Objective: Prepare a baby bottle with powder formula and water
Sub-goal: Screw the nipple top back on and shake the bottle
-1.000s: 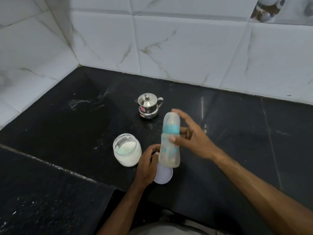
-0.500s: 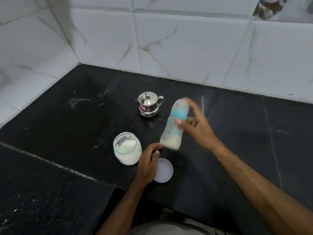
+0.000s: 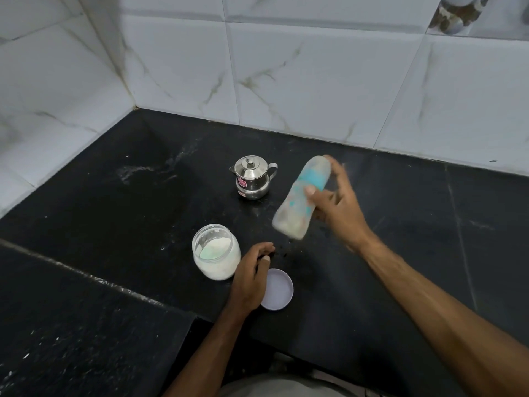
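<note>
While your right hand (image 3: 337, 207) grips the baby bottle (image 3: 300, 199) in the air, thumb across its front and fingers curled behind, the bottle tilts with its capped top toward 1 o'clock, blurred, above the black counter (image 3: 114, 202). At 7 o'clock from it, the open powder jar (image 3: 216, 252) stands beside your left hand (image 3: 250, 277), whose loosely curled fingers hold nothing and partly cover the lilac lid (image 3: 277, 290). At 10 o'clock sits a small steel pot (image 3: 253, 177).
</note>
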`<state>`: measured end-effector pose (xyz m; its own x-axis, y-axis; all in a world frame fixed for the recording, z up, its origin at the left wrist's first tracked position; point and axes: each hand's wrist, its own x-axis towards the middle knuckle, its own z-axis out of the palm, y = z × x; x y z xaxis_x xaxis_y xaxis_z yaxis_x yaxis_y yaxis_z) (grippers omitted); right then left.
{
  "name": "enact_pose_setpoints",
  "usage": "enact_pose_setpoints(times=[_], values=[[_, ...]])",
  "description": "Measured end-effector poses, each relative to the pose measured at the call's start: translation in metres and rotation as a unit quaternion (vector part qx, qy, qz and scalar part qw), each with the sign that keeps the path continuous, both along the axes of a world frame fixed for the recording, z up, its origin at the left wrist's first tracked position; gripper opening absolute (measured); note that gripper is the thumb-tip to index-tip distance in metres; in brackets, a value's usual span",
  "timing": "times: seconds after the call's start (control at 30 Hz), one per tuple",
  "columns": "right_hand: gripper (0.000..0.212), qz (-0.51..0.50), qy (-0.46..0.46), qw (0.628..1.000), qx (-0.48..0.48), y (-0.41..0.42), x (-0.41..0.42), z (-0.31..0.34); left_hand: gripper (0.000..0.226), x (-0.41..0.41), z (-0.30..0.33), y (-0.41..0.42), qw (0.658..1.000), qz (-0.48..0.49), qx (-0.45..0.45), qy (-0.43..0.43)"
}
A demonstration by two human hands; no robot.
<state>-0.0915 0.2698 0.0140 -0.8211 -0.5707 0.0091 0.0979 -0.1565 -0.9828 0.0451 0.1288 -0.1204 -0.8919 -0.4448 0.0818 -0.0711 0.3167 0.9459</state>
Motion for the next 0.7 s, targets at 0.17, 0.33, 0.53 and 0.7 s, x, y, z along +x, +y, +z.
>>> enact_pose_setpoints(times=[0.17,0.33,0.53,0.7], values=[[0.076,0.118,0.023,0.99,0.073,0.005,0.014,-0.009,0.029,-0.001,0.003,0.001,1.0,-0.007,0.003,0.018],[0.07,-0.04,-0.007,0.999,-0.02,0.002,-0.005,0.0,0.032,0.001,-0.001,-0.001,1.0,0.003,0.005,0.004],[0.075,0.13,0.024,0.988,0.08,0.005,0.017,-0.009,0.027,0.002,-0.001,0.0,1.0,-0.002,0.0,0.008],[0.066,-0.055,-0.021,0.998,-0.03,0.001,-0.004,0.0,0.032,0.0,-0.001,0.0,1.0,0.008,0.002,0.002]])
